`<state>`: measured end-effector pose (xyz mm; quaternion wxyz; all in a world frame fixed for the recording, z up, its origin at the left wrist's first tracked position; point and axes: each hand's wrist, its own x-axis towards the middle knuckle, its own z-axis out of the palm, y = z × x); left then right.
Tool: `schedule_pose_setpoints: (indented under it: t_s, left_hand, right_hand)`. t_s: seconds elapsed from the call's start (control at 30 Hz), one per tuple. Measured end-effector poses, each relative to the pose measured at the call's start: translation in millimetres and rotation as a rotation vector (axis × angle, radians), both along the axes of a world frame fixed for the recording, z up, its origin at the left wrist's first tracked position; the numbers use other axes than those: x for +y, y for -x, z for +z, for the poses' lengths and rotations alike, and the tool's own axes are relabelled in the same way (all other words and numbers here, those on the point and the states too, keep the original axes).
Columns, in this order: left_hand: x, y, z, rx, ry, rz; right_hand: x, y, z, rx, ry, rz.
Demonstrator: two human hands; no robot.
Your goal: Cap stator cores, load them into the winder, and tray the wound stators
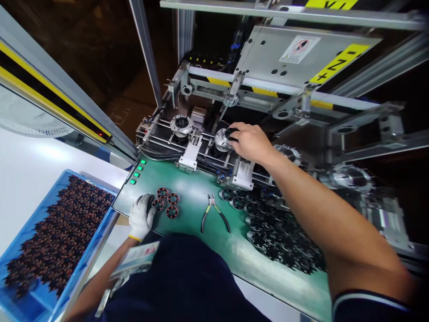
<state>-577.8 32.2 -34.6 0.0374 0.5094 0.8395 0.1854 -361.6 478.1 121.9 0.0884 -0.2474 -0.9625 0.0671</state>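
Observation:
My bare right hand point(250, 141) reaches to the middle round metal fixture point(221, 139) of the machine. Its fingers are closed on a black part point(230, 132) at the fixture's top; the fingers hide most of that part. On the green worktop's left side lies my left hand point(140, 214) in a white glove, fingers loosely bent and apart. Right beside it is a ring-shaped motor stator point(157, 205) with reddish windings; whether the fingertips touch it I cannot tell. Several similar stators sit next to that one. Another fixture point(181, 124), to the left, carries a black ring.
Cutting pliers point(212, 212) lie spread on the green worktop point(191, 188). A large group of dark ring parts point(284, 232) stands under my right forearm. At left, a blue tray point(38, 297) holds many stators. Metal bars and a marked plate point(264, 58) overhang the fixtures.

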Motion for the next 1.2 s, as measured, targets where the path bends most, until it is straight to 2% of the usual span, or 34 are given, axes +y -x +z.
schedule_pose_setpoints:
  t_s: [0.1,0.2,0.37,0.5,0.57,0.6,0.7,0.8,0.87,0.9,0.97,1.07,1.13,1.2]
  left_hand:
    - [-0.3,0.2,-0.4,0.001,0.007,0.005]
    - [-0.9,0.6,-1.7,0.002,0.011,0.008]
    - [-1.5,1.5,-6.2,-0.010,-0.003,0.013]
    - [-0.4,2.3,-9.5,-0.043,-0.026,0.020]
    - [0.4,3.6,-9.6,-0.037,-0.040,0.019]
    - [0.7,4.5,-9.1,-0.034,-0.045,0.016]
    - [1.7,7.8,-6.1,-0.029,-0.049,-0.004]
    - [4.0,11.0,-2.7,-0.028,-0.054,-0.022]
    - [6.2,12.7,-0.9,-0.028,-0.056,-0.036]
    - [7.2,13.2,-0.2,-0.027,-0.058,-0.043]
    - [8.6,13.6,1.2,-0.024,-0.060,-0.057]
    - [9.7,12.7,3.6,-0.019,-0.060,-0.066]
    - [10.1,11.8,5.4,-0.018,-0.056,-0.068]
    - [10.4,11.1,7.0,-0.017,-0.051,-0.071]
  right_hand:
    - [-1.4,-3.6,4.5,-0.054,0.011,0.011]
    - [-7.6,-13.0,0.6,-0.081,0.014,0.015]
    - [-18.8,-17.7,-18.9,0.023,0.039,-0.035]
    - [-27.0,-8.4,-17.5,0.112,0.037,-0.075]
    - [-49.0,-6.3,-15.5,0.184,0.032,-0.109]
    - [-68.0,-7.3,-16.9,0.224,0.033,-0.127]
    - [-153.5,-19.5,-34.8,0.317,0.072,-0.140]
    - [-247.9,-46.5,-65.4,0.334,0.169,-0.076]
    - [-291.1,-76.6,-84.7,0.347,0.215,-0.119]
    - [-304.2,-95.8,-92.7,0.357,0.227,-0.178]
    - [-315.3,-139.4,-104.9,0.380,0.234,-0.340]
    - [-310.5,-201.5,-115.6,0.412,0.234,-0.566]
    - [-304.5,-228.8,-120.4,0.423,0.241,-0.656]
    - [-300.4,-241.7,-124.6,0.419,0.255,-0.702]
